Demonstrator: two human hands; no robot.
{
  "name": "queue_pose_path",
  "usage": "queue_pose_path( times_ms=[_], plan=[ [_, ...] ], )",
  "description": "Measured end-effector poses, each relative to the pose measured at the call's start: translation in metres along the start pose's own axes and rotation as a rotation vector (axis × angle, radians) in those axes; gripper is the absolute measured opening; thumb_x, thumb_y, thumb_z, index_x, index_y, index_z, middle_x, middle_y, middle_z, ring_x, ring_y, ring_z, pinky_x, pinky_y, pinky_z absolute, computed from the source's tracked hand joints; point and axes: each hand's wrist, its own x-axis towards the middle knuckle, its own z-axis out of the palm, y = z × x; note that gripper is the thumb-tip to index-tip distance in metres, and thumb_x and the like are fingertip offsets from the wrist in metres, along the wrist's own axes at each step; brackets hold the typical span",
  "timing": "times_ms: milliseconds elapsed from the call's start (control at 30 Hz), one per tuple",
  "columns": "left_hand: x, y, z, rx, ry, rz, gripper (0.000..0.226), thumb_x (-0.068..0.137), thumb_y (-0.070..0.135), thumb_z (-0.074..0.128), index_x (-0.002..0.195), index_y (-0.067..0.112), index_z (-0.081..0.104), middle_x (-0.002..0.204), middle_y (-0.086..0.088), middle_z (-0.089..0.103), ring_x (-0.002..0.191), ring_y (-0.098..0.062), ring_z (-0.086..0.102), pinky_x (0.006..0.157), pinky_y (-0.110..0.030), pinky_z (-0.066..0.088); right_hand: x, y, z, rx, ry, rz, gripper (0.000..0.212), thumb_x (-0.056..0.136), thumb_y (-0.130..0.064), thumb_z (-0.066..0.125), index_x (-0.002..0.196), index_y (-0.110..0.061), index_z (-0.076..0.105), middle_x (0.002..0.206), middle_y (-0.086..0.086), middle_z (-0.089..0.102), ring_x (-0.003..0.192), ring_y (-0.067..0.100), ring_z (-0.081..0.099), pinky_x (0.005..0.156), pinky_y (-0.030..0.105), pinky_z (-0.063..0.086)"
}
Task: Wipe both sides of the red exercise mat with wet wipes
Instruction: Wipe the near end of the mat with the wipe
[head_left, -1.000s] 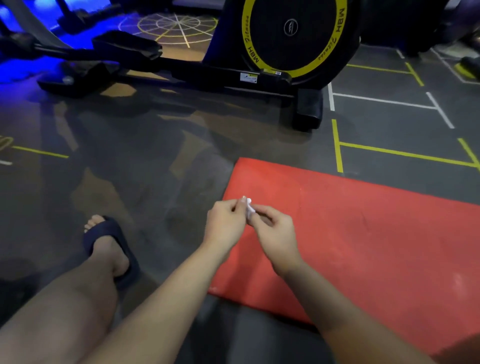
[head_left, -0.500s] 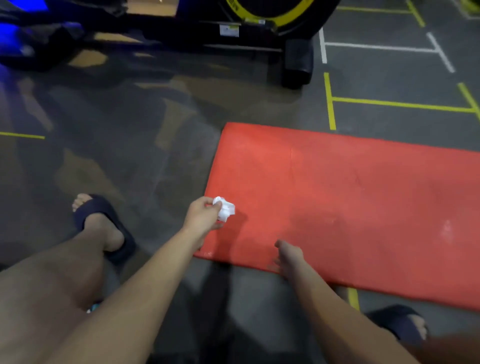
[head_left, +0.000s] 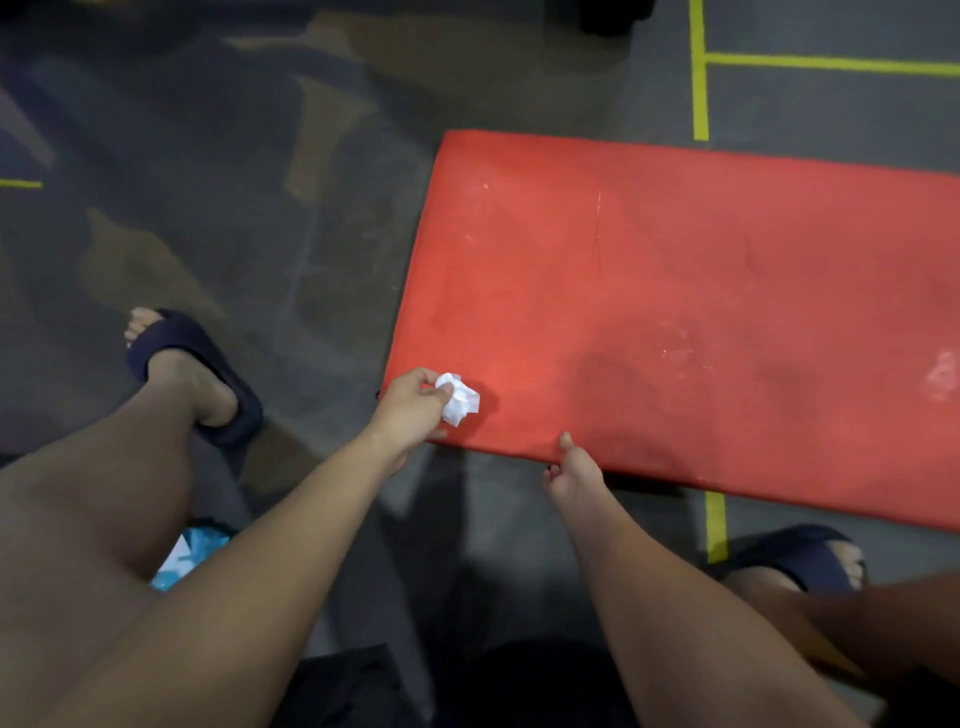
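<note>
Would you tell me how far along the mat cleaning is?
Done: a wet wipe is out, crumpled in the left hand. In hand: the wipe is at the near-left corner of the red mat; the right hand grips its near edge. Left: the top shows smudges and pale marks and the underside faces down, so apparently both sides.

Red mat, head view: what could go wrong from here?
1. The wet wipe in the left hand is balled up, so it may touch little of the red mat per stroke and leave streaks.
2. The right hand grips the near edge; pulling there could lift or buckle the mat.
3. The pale smudge far to the right may be missed.
</note>
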Motion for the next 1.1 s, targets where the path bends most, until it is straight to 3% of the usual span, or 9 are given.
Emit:
queue_pose_path(
  times_ms=[67, 333, 467, 567, 733, 833, 933, 1000, 1100],
  plan=[
    [0.006, 0.001, 0.007, 0.053, 0.001, 0.005, 0.015, 0.105, 0.017, 0.056, 0.090, 0.019, 0.057, 0.102, -0.013, 0.072, 0.084, -0.022, 0.066, 0.066, -0.030, 0.053, -0.011, -0.003, -0.003, -0.014, 0.003, -0.009, 0.040, 0.094, -0.030, 0.072, 0.125, -0.014, 0.052, 0.117, 0.003, 0.055, 0.097, 0.018, 0.055, 0.082, 0.032, 0.047],
    [0.007, 0.008, 0.023, 0.147, -0.033, 0.053, 0.017, 0.103, 0.017, 0.056, 0.087, 0.022, 0.058, 0.090, -0.007, 0.070, 0.084, -0.023, 0.066, 0.065, -0.033, 0.053, -0.035, 0.016, -0.053, -0.195, 0.102, -0.119, 0.042, 0.096, -0.033, 0.070, 0.118, 0.000, 0.056, 0.109, 0.013, 0.062, 0.076, 0.019, 0.058, 0.070, 0.036, 0.053],
    [0.002, 0.003, 0.028, 0.177, -0.036, 0.090, 0.010, 0.102, 0.018, 0.056, 0.094, 0.019, 0.060, 0.096, -0.011, 0.073, 0.083, -0.022, 0.068, 0.068, -0.035, 0.056, -0.029, 0.021, -0.069, -0.311, 0.063, -0.071, 0.033, 0.100, -0.035, 0.063, 0.109, -0.005, 0.051, 0.092, 0.011, 0.058, 0.082, 0.027, 0.062, 0.079, 0.048, 0.059],
    [-0.003, -0.003, 0.025, 0.161, -0.024, 0.094, 0.007, 0.101, 0.016, 0.056, 0.096, 0.017, 0.061, 0.094, -0.011, 0.076, 0.083, -0.023, 0.071, 0.070, -0.036, 0.056, -0.026, 0.011, -0.067, -0.580, 0.007, -0.026, 0.046, 0.104, -0.044, 0.050, 0.109, 0.002, 0.055, 0.089, 0.017, 0.069, 0.073, 0.033, 0.070, 0.063, 0.049, 0.060],
    [0.006, -0.007, -0.002, 0.153, 0.069, 0.106, 0.005, 0.098, 0.022, 0.062, 0.094, 0.020, 0.063, 0.087, -0.004, 0.078, 0.086, -0.028, 0.075, 0.077, -0.043, 0.061, -0.032, -0.026, -0.030, -1.532, 0.067, -0.743, 0.049, 0.104, -0.049, 0.042, 0.113, -0.007, 0.065, 0.115, 0.017, 0.069, 0.109, 0.039, 0.065, 0.090, 0.042, 0.051],
    [0.030, 0.012, -0.022, 0.055, 0.234, 0.102, 0.007, 0.098, 0.019, 0.062, 0.091, 0.020, 0.061, 0.096, -0.010, 0.075, 0.084, -0.030, 0.074, 0.075, -0.044, 0.061, -0.024, -0.050, 0.012, -1.642, -0.066, -1.146, 0.030, 0.105, -0.034, 0.044, 0.114, -0.011, 0.061, 0.118, 0.012, 0.062, 0.116, 0.036, 0.058, 0.085, 0.044, 0.048],
    [0.067, 0.034, -0.030, -0.114, 0.382, 0.078, 0.009, 0.097, 0.021, 0.062, 0.088, 0.020, 0.060, 0.095, -0.008, 0.074, 0.084, -0.026, 0.073, 0.076, -0.045, 0.063, -0.008, -0.081, 0.058, -1.671, -0.108, -1.357, 0.031, 0.100, -0.027, 0.051, 0.123, -0.009, 0.057, 0.125, 0.012, 0.056, 0.119, 0.036, 0.052, 0.088, 0.046, 0.047],
    [0.098, 0.043, -0.027, -0.145, 0.433, 0.095, 0.009, 0.092, 0.028, 0.064, 0.091, 0.020, 0.060, 0.090, -0.001, 0.075, 0.086, -0.024, 0.075, 0.080, -0.048, 0.062, 0.002, -0.106, 0.089, -1.668, -0.111, -1.447, 0.041, 0.098, -0.027, 0.054, 0.135, -0.007, 0.052, 0.145, 0.015, 0.047, 0.131, 0.037, 0.046, 0.099, 0.048, 0.044],
    [0.141, 0.056, -0.020, -0.004, 0.482, 0.159, 0.010, 0.093, 0.027, 0.065, 0.087, 0.020, 0.063, 0.082, 0.006, 0.073, 0.083, -0.020, 0.073, 0.082, -0.040, 0.059, 0.024, -0.144, 0.134, -1.728, -0.126, -1.461, 0.061, 0.103, -0.034, 0.045, 0.156, -0.012, 0.027, 0.169, 0.008, 0.010, 0.155, 0.026, 0.013, 0.123, 0.049, 0.017]
  ],
)
